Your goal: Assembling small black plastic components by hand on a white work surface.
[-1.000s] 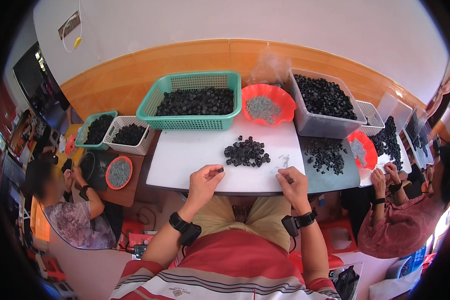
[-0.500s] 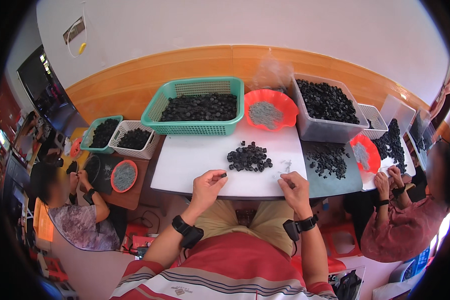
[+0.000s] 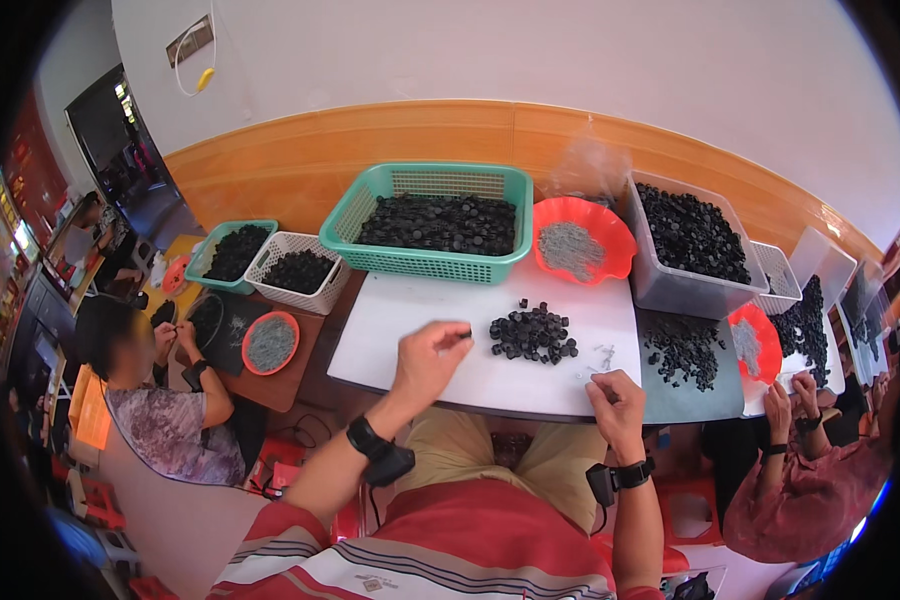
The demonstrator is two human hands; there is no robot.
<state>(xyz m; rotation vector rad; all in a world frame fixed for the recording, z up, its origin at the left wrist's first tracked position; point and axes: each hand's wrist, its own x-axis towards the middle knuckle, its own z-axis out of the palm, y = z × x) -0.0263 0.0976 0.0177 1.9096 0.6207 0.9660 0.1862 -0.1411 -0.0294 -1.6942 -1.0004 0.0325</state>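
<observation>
My left hand (image 3: 432,362) is above the left part of the white work surface (image 3: 395,325). Thumb and forefinger pinch a small black part (image 3: 466,335), mostly covered by the fingertips. To its right is a loose pile of short black cylindrical parts (image 3: 532,334). My right hand (image 3: 618,405) is at the front right of the surface, thumb and forefinger pressed together; whatever they hold is too small to make out. Just beyond those fingertips are a few small, thin silvery pieces (image 3: 604,356).
Behind the pile stand a green basket (image 3: 425,262) of black parts, a red bowl (image 3: 615,255) of grey pieces and a clear bin (image 3: 695,290). More black parts cover a dark mat (image 3: 690,395) at right. Co-workers (image 3: 170,410) sit on both sides.
The scene has shifted right and slightly down in the picture. My left hand has moved farther from the table's near edge with the black part. My right hand stays beside the silvery pieces.
</observation>
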